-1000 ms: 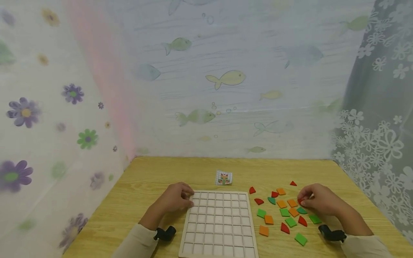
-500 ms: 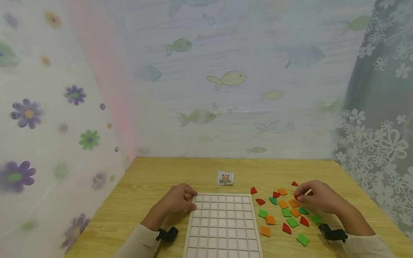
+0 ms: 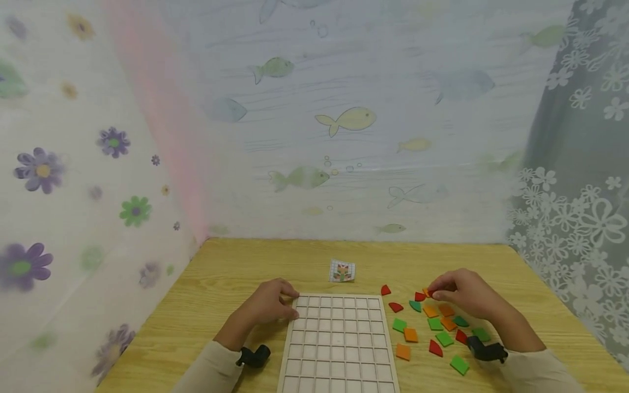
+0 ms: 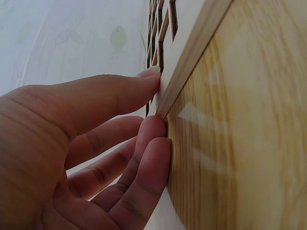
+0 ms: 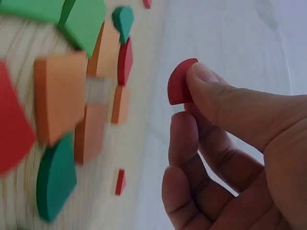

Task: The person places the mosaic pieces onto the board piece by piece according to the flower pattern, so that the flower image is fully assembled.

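My right hand (image 3: 469, 295) pinches a red quarter-circle tile (image 5: 179, 84) between thumb and fingers, raised over the far part of the scattered tiles. In the right wrist view, the tile's rounded edge faces away from the thumb. At the upper left corner of a wooden grid board (image 3: 337, 338), my left hand (image 3: 270, 301) grips the frame. The left wrist view has that thumb over the top of the frame (image 4: 192, 52), with fingertips (image 4: 156, 160) against its outer side. The board's grid cells hold no tiles.
Right of the board lie several orange squares (image 3: 410, 335), green squares (image 3: 459, 364), red quarter-circles (image 3: 435, 348) and teal pieces (image 3: 415, 306). Behind the board lies a small card (image 3: 342, 271) with a coloured grid picture. A fish-patterned curtain (image 3: 344, 218) hangs at the table's far edge.
My right hand has lifted the red tile from among the pieces and carried it leftward and away from me. The left hand stays at the board's corner.
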The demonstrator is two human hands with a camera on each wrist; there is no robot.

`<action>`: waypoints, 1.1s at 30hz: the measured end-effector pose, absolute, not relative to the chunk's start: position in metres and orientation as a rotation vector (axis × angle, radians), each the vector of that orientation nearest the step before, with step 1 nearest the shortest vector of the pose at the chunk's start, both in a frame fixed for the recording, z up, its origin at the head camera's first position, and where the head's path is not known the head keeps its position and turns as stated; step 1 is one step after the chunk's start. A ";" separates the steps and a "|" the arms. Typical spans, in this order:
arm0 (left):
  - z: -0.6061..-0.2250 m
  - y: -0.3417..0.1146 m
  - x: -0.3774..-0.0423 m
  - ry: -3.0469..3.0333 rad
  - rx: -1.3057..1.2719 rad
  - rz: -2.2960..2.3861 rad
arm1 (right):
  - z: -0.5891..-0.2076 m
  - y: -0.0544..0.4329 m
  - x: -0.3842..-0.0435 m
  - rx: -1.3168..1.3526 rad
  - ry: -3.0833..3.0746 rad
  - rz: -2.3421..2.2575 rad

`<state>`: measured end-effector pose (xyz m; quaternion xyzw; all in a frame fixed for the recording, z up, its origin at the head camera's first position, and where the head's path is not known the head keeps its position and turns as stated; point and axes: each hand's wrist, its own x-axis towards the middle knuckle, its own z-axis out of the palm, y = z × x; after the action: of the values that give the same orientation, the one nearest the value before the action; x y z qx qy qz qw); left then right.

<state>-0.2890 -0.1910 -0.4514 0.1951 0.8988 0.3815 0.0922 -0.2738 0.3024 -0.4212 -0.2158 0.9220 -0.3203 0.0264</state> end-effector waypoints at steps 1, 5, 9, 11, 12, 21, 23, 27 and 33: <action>-0.451 -0.191 -0.289 2.666 0.576 1.139 | -0.421 0.299 -0.274 -0.660 2.848 -0.994; -0.451 -0.191 -0.291 2.654 0.569 1.159 | -0.421 0.284 -0.277 -0.619 2.827 -1.030; -0.451 -0.192 -0.291 2.654 0.578 1.152 | -0.421 0.271 -0.280 -0.602 2.803 -1.071; -0.452 -0.193 -0.292 2.656 0.582 1.144 | -0.421 0.264 -0.282 -0.612 2.799 -1.078; -0.453 -0.193 -0.292 2.655 0.583 1.141 | -0.421 0.261 -0.283 -0.612 2.796 -1.082; -0.451 -0.192 -0.290 2.631 0.563 1.179 | -0.418 0.234 -0.284 -0.633 2.806 -1.035; -0.450 -0.192 -0.290 2.630 0.567 1.179 | -0.418 0.228 -0.286 -0.643 2.816 -1.019; -0.451 -0.193 -0.290 2.627 0.568 1.183 | -0.419 0.219 -0.288 -0.673 2.814 -1.017; -0.454 -0.193 -0.290 2.621 0.568 1.184 | -0.423 0.201 -0.289 -0.674 2.804 -1.045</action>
<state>-0.2900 -0.1929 -0.4542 0.1929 0.8891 0.4016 0.1050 -0.2887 0.2015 -0.4229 -0.2195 0.9135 -0.3404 0.0373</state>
